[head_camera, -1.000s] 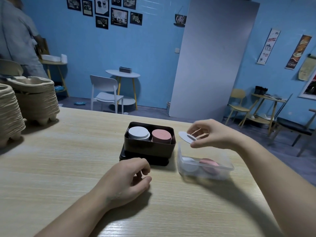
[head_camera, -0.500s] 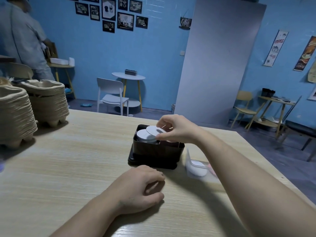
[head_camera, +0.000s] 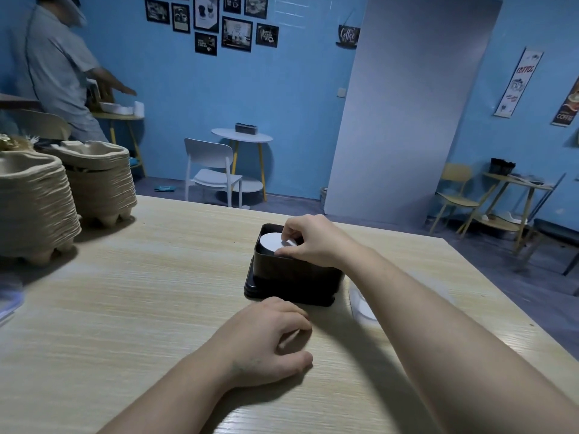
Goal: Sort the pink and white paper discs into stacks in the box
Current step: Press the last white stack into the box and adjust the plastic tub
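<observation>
Lowered since the earlier frame, the right hand point(head_camera: 313, 242) pinches a thin white paper disc point(head_camera: 273, 241) by its rim, in the left half of the dark rectangular box point(head_camera: 294, 277); the disc is probably light, bendable and best edge-held, and the left hand point(head_camera: 266, 343) rests loosely curled, empty.

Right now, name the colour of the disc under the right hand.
The disc is white; head view.

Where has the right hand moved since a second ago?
Yes: right hand went left, from beside the black box to over its left compartment, holding a white disc.
</observation>
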### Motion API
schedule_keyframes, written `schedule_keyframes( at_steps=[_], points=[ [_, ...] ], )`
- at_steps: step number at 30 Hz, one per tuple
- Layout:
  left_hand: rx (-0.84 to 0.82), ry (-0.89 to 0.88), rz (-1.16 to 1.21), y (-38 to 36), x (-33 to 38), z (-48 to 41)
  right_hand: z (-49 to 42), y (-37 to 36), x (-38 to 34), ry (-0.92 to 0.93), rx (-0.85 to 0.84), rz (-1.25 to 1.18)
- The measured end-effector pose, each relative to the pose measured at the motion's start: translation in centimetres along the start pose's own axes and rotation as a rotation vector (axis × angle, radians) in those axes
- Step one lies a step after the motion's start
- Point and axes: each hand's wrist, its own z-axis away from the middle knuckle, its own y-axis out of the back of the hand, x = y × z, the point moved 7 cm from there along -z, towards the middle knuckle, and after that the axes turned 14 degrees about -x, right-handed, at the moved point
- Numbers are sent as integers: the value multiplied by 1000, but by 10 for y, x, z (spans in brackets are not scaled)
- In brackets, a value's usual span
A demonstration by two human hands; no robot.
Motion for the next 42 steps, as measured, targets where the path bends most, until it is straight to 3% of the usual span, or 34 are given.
schedule_keyframes(
  at_steps=[12, 14, 19, 23, 32, 42],
  points=[
    [-20, 11, -21, 0, 1, 1, 55, 44, 22, 13, 110, -129],
    [-24, 12, -21, 0, 2, 1, 78, 47, 40, -28, 60, -61],
    [-34, 22, -35, 0, 2, 0, 117, 12, 96, -221, -302, 125],
    [-39, 25, -48, 0, 3, 1, 115, -10, 108, -197, -406, 130],
    [-45, 24, -52, -2, 1, 1, 109, -17, 105, -128, -501, 240],
    [-56, 34, -49, -3, -1, 1, 107, -11, 121, -133, -430, -38]
  ],
)
